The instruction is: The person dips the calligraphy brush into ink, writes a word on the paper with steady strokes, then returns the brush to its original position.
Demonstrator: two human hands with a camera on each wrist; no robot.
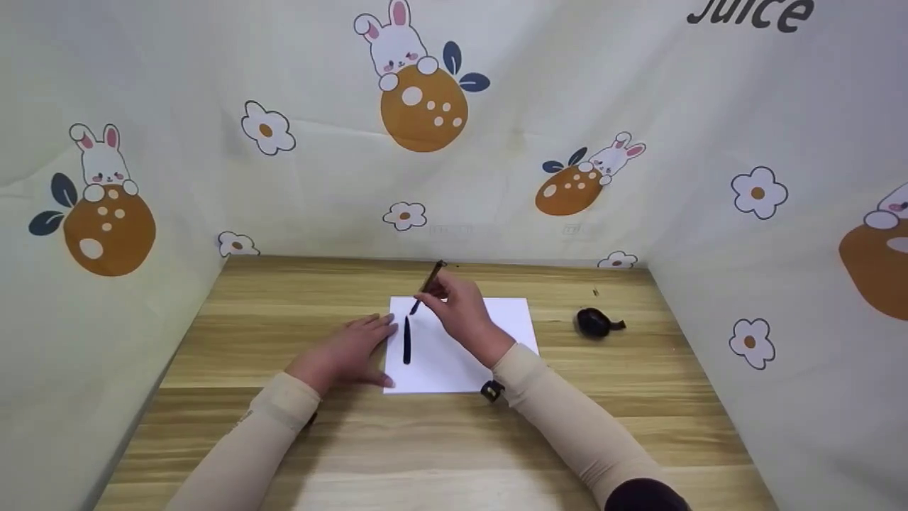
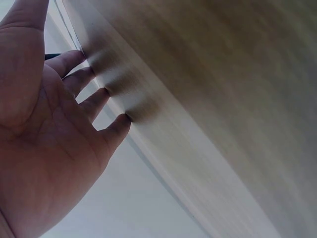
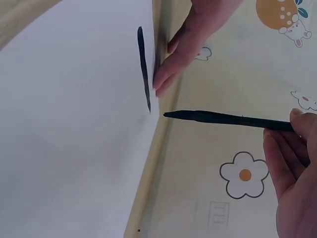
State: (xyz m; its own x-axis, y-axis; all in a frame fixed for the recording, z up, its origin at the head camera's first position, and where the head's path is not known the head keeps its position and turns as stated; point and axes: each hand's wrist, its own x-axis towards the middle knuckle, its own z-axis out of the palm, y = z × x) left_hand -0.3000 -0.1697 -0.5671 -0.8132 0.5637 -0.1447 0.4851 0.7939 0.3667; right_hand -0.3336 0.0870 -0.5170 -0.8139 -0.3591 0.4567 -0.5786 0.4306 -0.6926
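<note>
A: so what's shown here, starting from the left?

B: the left hand (image 1: 344, 355) is laid along the left edge of the white sheet (image 1: 447, 365), fingers spread, thumb set by the near corner; nothing is gripped by it; it's probably placed there so the paper is kept from sliding (how hard it's pressed can't be told).

A: and the mark?

B: a single black stroke (image 1: 407, 341) is seen on the sheet, just right of those spread fingers; the sheet itself is laid flat on the wooden table (image 1: 397, 447).

A: is the brush (image 1: 428, 284) touching the paper?

B: doesn't look like it; the tip is held near the stroke's far end but apart from it, and in the right wrist view it seems to be raised; the shaft is pinched between thumb and fingers of the right hand (image 1: 461, 312), well back from the tip, likely so the point is left free and the stroke isn't covered.

A: far right?

B: a small round black object (image 1: 593, 323) with a stubby end is set on the table, well apart from the sheet; presumably it's kept on that side for the right hand's reach; its contents can't be made out.
</note>
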